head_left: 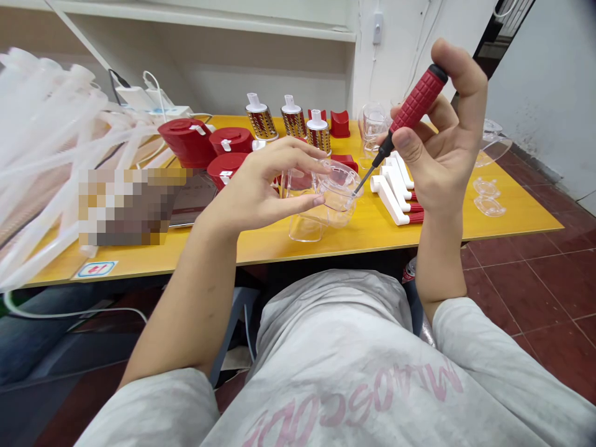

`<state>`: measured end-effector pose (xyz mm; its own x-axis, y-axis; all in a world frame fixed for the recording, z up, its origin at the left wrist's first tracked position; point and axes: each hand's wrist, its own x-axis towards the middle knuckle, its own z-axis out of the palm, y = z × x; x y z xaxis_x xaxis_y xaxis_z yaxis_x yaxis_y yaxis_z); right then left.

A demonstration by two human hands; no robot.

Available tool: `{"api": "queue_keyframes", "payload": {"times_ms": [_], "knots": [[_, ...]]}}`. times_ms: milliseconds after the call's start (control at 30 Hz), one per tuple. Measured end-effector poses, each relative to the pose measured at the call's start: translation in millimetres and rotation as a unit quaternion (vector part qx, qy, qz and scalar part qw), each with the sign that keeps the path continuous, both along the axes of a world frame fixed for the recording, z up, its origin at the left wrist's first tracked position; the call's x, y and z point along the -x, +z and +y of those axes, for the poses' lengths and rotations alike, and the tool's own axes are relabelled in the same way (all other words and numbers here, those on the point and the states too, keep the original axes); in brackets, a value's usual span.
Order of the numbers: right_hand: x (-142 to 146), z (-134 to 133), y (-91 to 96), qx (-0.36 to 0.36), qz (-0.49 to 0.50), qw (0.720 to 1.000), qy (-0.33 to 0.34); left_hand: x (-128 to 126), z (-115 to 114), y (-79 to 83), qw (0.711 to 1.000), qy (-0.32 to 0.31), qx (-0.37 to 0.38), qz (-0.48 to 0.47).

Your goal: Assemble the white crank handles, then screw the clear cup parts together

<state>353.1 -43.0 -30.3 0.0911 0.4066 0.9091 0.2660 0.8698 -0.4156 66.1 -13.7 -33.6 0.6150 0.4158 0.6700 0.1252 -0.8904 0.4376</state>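
Observation:
My right hand [440, 133] grips a screwdriver [412, 105] with a red and black handle, one finger over its end. Its dark shaft slants down to the left, and the tip meets a clear plastic housing [307, 214] at its round end. With the thumb and fingers around that round end, my left hand [274, 180] steadies the housing above the yellow table [261, 248]. White crank handles [391, 189] with red grips lie just right of the housing. Whether a screw sits at the tip is too small to tell.
Behind the housing stand metal grater drums [293, 118] with white stems. Red round bases [230, 139] are grouped to the left, near a dark tablet [195, 198]. Clear thin parts [488, 195] lie at the right. Long translucent plastic strips [51, 149] fill the far left.

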Motion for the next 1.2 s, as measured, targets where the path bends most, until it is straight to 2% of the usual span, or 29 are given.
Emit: {"api": "queue_keyframes", "payload": {"times_ms": [167, 300, 500, 733, 967, 1200], "knots": [[0.6, 0.8, -0.4, -0.01, -0.014, 1.0, -0.002, -0.4, 0.6, -1.2, 1.0, -0.002, -0.004, -0.006], [2.1, -3.5, -0.1, 0.016, -0.023, 0.999, -0.019, 0.2, 1.9, -2.5, 1.0, 0.002, -0.015, -0.001], [5.4, -2.3, 1.1, -0.022, 0.021, 1.0, -0.006, 0.8, 2.7, -3.0, 1.0, -0.003, -0.019, 0.002], [3.3, -16.9, 4.3, 0.064, 0.017, 0.997, 0.024, 0.4, 0.8, -1.7, 1.0, -0.002, -0.009, -0.006], [2.6, 1.8, -0.5, -0.005, 0.027, 0.999, 0.019, -0.9, -1.2, -0.5, 1.0, -0.005, -0.014, -0.003], [3.1, -14.2, 2.9, 0.029, 0.019, 0.999, 0.009, 0.2, -0.1, -1.4, 1.0, 0.001, -0.014, -0.001]]}}
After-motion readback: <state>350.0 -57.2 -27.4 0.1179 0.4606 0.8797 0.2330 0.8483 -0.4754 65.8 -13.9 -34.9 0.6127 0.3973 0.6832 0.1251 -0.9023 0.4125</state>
